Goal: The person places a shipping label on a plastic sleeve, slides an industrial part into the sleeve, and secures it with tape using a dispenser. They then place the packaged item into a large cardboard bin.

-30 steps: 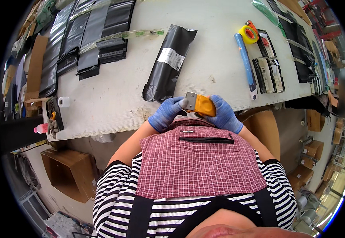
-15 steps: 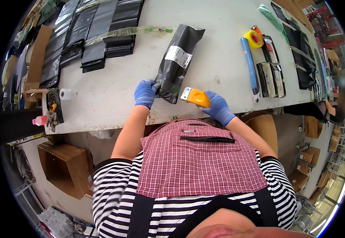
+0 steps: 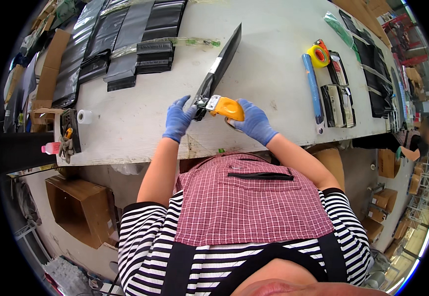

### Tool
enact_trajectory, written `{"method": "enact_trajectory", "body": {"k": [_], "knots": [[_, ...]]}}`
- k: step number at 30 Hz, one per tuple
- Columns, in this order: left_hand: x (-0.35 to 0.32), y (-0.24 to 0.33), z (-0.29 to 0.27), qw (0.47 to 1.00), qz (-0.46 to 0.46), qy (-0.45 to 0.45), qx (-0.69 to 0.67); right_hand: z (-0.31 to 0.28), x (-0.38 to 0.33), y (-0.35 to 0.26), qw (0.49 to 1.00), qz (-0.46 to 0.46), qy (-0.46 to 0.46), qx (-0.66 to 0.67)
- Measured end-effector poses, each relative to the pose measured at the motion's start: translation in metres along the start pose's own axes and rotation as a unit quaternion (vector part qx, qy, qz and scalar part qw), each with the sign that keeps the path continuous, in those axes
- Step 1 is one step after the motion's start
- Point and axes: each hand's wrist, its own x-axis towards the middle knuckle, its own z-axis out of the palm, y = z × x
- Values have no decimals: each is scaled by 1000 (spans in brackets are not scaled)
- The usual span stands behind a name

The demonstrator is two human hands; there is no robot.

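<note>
A black plastic mailing bag (image 3: 225, 56) with a white label stands tilted nearly edge-on above the white table, its far end pointing away from me. My left hand (image 3: 179, 120), in a blue glove, pinches the bag's near end. In my right hand (image 3: 257, 122), also gloved in blue, is a yellow hand tool (image 3: 228, 108) with a silver metal head (image 3: 213, 102). That head meets the bunched near end of the bag, close to my left fingertips. The exact contact is hidden between the tool and the folds.
Stacked black bags (image 3: 153, 24) bound with clear tape lie at the left. A blue roll (image 3: 313, 89), a yellow tape roll (image 3: 318, 56) and small black packs (image 3: 338, 101) lie right. A white roll (image 3: 85, 117) is near the left edge. Another person (image 3: 411, 140) is at far right.
The bag has turned from lying face up to nearly on edge. My right hand has brought the yellow tool leftward, up against the bag's near end.
</note>
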Motion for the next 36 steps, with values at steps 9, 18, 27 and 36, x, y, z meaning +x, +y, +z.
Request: {"method": "enact_trajectory", "body": {"k": [9, 18, 27, 36], "knots": [[-3, -26, 19, 907, 252, 81, 326, -6, -34, 28, 993, -42, -50, -102], [-19, -6, 11, 848, 241, 32, 470, -19, -72, 51, 985, -20, -50, -166], [14, -4, 17, 997, 25, 22, 74, -41, 6, -26, 948, -26, -174, -264], [21, 10, 17, 841, -346, -61, -412, -38, 60, -25, 944, 33, -280, -169]]}}
